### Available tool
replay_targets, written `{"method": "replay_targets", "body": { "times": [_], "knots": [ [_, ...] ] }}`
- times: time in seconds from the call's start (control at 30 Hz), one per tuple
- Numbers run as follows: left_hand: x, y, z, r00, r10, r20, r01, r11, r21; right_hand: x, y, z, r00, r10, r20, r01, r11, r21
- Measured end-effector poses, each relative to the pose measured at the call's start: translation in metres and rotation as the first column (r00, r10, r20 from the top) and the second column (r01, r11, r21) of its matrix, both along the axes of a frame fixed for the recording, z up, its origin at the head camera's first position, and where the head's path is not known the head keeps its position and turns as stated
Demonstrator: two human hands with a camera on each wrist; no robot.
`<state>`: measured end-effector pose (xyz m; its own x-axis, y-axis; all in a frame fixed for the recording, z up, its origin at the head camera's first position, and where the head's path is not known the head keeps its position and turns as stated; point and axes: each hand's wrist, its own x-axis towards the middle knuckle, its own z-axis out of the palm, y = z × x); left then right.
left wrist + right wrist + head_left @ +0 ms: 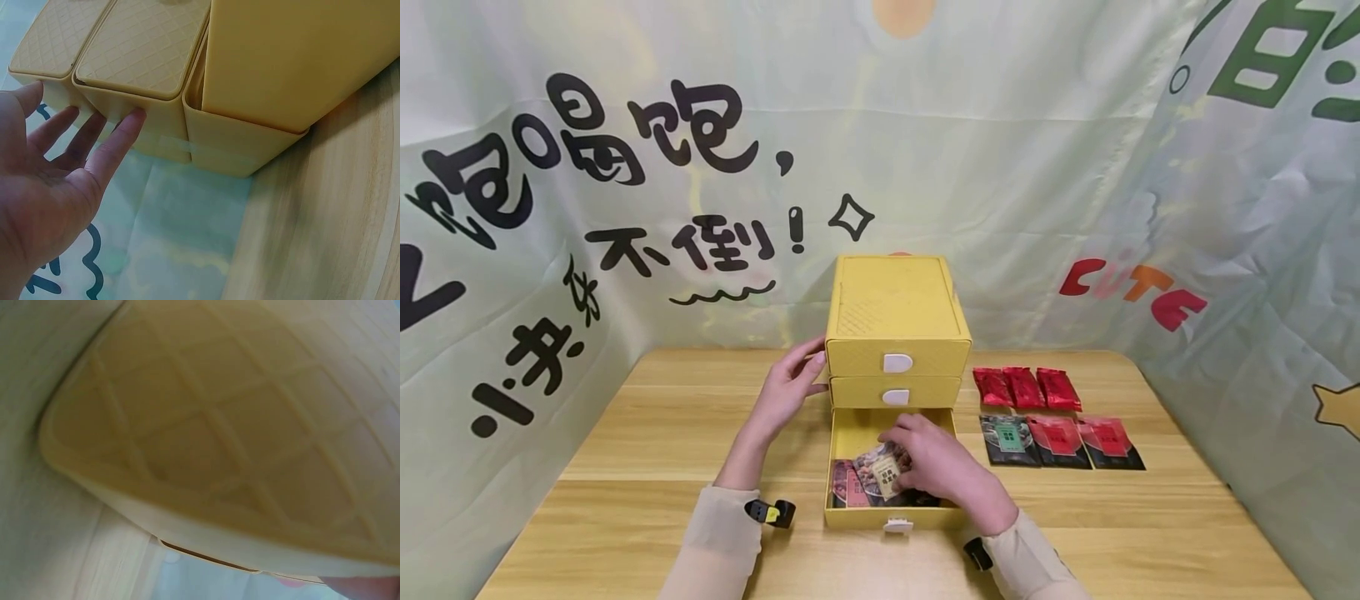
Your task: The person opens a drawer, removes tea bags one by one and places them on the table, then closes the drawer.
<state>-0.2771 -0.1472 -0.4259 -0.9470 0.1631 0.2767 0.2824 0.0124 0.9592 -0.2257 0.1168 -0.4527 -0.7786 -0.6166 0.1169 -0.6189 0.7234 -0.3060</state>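
Observation:
A yellow cabinet (895,300) of stacked drawers stands on the table, its bottom drawer (857,520) pulled out. My left hand (784,392) touches the cabinet's left side with spread, fairly straight fingers; the left wrist view shows those fingertips (139,117) by the wall. Inside the open drawer, my right hand (951,462) pinches a dark sachet with a beige label (883,473), which lies tilted. Beside it is a sachet with a pink label (852,487). The right wrist view holds mostly the diamond-patterned drawer front (212,431), with a bit of the hand at the lower right.
Right of the cabinet, red foil packets (1022,388) lie in a row. Below them is a row of flat dark sachets, one with a green label (1009,440) and two with red labels (1060,442). A printed cloth (1000,192) hangs behind the wooden table (625,500).

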Motion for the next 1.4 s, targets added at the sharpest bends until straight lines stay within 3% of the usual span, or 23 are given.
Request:
{"method": "replay_targets", "body": {
  "times": [0.53,0.9,1.17,1.4],
  "knots": [
    [0.001,-0.002,0.001,1.000,0.006,-0.002,-0.006,1.000,0.007,-0.003,0.001,0.010,0.993,0.070,0.098,-0.058,0.990,-0.127],
    [-0.002,-0.001,0.003,1.000,0.008,-0.018,-0.008,1.000,-0.009,-0.003,0.011,0.018,0.961,0.126,0.247,-0.054,0.959,-0.278],
    [-0.003,0.000,0.003,1.000,0.002,-0.017,-0.002,1.000,-0.008,-0.001,0.018,0.020,0.982,0.098,0.164,-0.048,0.958,-0.282],
    [-0.002,0.000,0.000,1.000,0.002,-0.016,-0.003,1.000,-0.005,0.004,0.031,0.022,0.984,0.028,0.173,0.026,0.952,-0.305]
  ]
}}
